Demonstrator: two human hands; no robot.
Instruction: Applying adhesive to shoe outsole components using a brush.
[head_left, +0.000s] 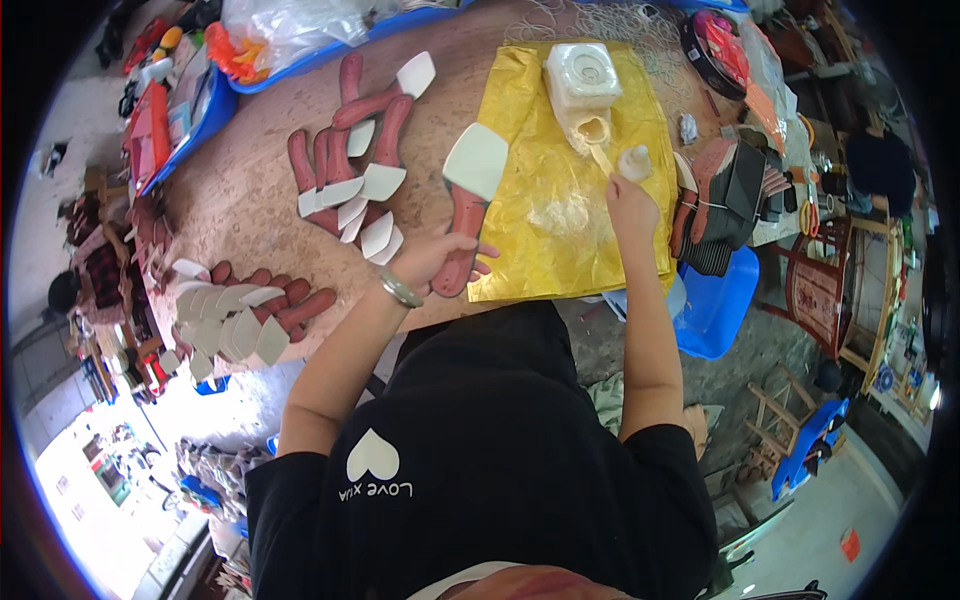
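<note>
My left hand (430, 262) grips the narrow end of a reddish-brown strap-like piece (466, 225), thumb on top and fingers beneath. Its broad, cream-coloured flared end (476, 160) points away from me. My right hand (634, 212) is closed round a pale flat brush or spatula (601, 158), whose far end meets the mouth of a white plastic jug (585, 82). Yellowish, glue-like matter coats that mouth (591, 131). Beside the right hand stands a small whitish bottle (634, 160). A yellow plastic sheet (560, 240) lies under the jug.
Similar red-brown pieces lie in a loose group (350, 160) and an overlapping pile (235, 315) on the left of the wooden table (270, 110). Stacked dark and brown pieces (720, 195) sit at right, near orange-handled scissors (810, 205). Below that edge is a blue basin (722, 305).
</note>
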